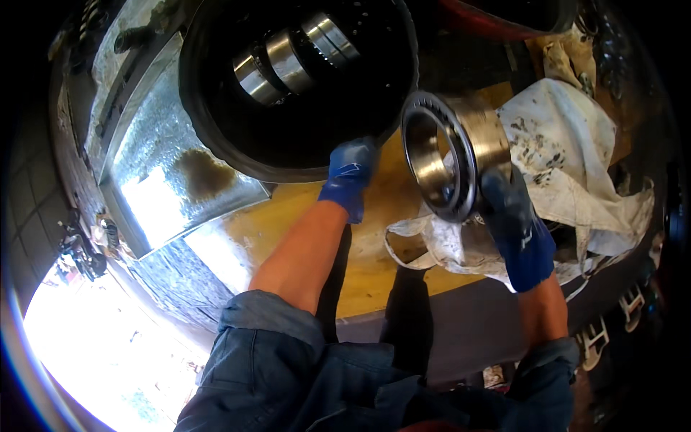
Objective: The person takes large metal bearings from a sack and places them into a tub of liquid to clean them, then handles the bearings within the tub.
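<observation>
My right hand (509,219), in a blue glove with a dark, soiled palm side, grips a large steel roller bearing (491,133) by its lower right side. The bearing is tilted, with its open bore facing left and its rollers partly visible. My left hand (353,169), in a matching blue glove, is closed at the near rim of a round black tub (252,167). Its fingers are curled and blurred; whether they hold anything is hidden. Inside the tub, a row of shiny bearing parts (289,61) lies in dark liquid.
A stained white cloth sack (561,137) lies crumpled to the right. Yellowish board (374,284) spreads beneath the tub. A metal tray (155,194) with a brown stain stands left. A red-rimmed container (493,25) sits at the far right.
</observation>
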Demonstrator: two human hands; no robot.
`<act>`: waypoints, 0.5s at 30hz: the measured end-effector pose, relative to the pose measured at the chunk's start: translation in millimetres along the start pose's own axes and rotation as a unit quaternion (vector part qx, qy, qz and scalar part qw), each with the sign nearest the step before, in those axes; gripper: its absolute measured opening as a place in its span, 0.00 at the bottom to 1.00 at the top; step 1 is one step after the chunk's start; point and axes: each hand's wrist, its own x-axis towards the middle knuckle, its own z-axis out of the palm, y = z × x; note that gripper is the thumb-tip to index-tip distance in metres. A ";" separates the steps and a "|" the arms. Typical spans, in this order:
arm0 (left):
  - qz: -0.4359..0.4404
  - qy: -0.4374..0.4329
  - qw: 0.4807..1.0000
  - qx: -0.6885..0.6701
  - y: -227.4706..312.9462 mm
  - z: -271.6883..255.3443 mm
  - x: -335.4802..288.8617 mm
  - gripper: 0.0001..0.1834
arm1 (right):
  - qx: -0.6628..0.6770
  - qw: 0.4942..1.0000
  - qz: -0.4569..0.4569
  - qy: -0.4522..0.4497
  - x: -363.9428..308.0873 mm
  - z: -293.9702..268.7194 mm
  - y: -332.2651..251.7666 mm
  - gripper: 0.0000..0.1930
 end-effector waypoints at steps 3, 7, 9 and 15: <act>0.001 -0.026 0.999 -0.022 13.5 -9.0 2.0 0.14 | 0.167 0.981 0.100 0.006 98.0 -14.3 -42.6 0.23; 0.012 -0.044 0.999 0.012 13.8 -8.8 3.6 0.11 | 0.210 0.966 0.151 0.002 207.8 -4.7 -66.6 0.24; 0.013 -0.050 0.999 0.005 9.5 -11.0 1.5 0.11 | 0.211 0.963 0.170 -0.002 251.8 7.2 -69.3 0.25; 0.015 -0.035 0.999 -0.028 12.8 -5.8 4.1 0.07 | 0.238 0.946 0.221 0.001 338.8 37.0 -40.2 0.28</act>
